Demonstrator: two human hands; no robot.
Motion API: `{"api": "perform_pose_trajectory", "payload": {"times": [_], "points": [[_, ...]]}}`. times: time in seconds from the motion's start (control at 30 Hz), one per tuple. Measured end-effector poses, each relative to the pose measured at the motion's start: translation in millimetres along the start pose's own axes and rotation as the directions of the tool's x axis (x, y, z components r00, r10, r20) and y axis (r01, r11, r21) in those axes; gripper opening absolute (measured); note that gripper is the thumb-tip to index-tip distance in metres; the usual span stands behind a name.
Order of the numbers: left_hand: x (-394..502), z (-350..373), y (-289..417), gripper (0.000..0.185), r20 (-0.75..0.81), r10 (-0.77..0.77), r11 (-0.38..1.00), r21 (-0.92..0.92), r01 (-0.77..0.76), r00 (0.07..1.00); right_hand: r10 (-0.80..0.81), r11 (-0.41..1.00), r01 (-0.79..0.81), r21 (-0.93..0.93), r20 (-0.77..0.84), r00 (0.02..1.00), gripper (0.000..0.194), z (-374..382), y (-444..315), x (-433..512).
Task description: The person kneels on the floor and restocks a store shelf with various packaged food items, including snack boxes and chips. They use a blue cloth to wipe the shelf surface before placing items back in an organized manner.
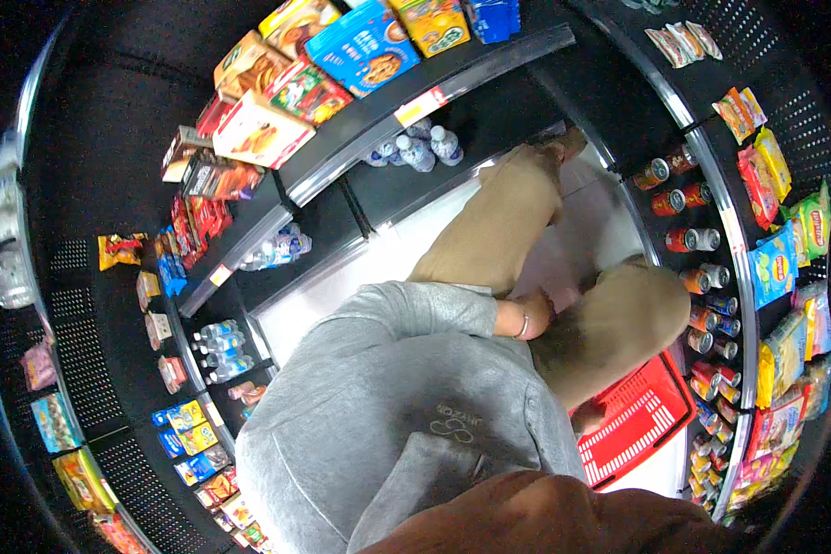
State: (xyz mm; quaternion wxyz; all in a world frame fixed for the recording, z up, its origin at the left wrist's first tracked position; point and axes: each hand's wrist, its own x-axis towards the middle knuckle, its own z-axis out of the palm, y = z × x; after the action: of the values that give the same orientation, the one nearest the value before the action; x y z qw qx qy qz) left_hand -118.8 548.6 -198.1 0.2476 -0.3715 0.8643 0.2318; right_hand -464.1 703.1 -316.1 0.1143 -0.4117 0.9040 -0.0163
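My left hand [539, 314] hangs in front of my khaki trousers [492, 228], with a metal bangle [524, 327] at the wrist. It is blurred and its fingers are hidden, though nothing shows in it. At my right side is a red plastic shopping basket [672, 401] with slotted walls. My right hand [588, 419] is at the basket's near edge and seems closed on it. My grey shirt [388, 388] covers part of that hand and of the basket, so the inside is only partly seen.
Black store shelves flank the white floor [305, 305]. To the left are boxed snacks [363, 48], water bottles [415, 152] and packets [201, 228]. Rows of drink cans [682, 239] and bagged snacks [775, 270] line the right side, close to the basket.
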Motion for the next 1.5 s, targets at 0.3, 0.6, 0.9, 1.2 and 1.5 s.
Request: {"api": "perform_pose_trajectory", "payload": {"times": [0.3,0.6,0.9,1.2,1.5], "points": [[-94.9,12.3,3.7,0.025,-0.410,-0.134,0.932,-0.361,-0.026,0.902,-0.088,0.885,0.112,-0.451,0.074,0.993,0.040,12.8,2.6,34.4],[-125.8,33.5,13.2,0.021,-0.506,-0.146,0.959,-0.282,-0.003,0.850,-0.040,0.993,0.033,-0.111,-0.064,0.997,0.038,3.9,-19.2,21.4],[-170.3,55.9,6.4,0.029,-0.453,-0.263,0.786,-0.613,-0.083,0.852,-0.241,0.953,0.236,-0.191,-0.002,0.971,0.025,13.9,-6.0,41.1],[-191.1,73.6,3.7,0.034,-0.446,-0.385,0.721,-0.691,-0.039,0.808,-0.698,0.715,0.698,0.051,0.118,0.706,0.021,15.0,-100.8,-23.0],[-196.0,74.9,-14.6,0.033,-0.316,-0.371,0.734,-0.676,0.067,0.873,-0.830,0.551,0.817,0.170,0.216,0.515,0.025,51.6,-280.2,9.6]]}}
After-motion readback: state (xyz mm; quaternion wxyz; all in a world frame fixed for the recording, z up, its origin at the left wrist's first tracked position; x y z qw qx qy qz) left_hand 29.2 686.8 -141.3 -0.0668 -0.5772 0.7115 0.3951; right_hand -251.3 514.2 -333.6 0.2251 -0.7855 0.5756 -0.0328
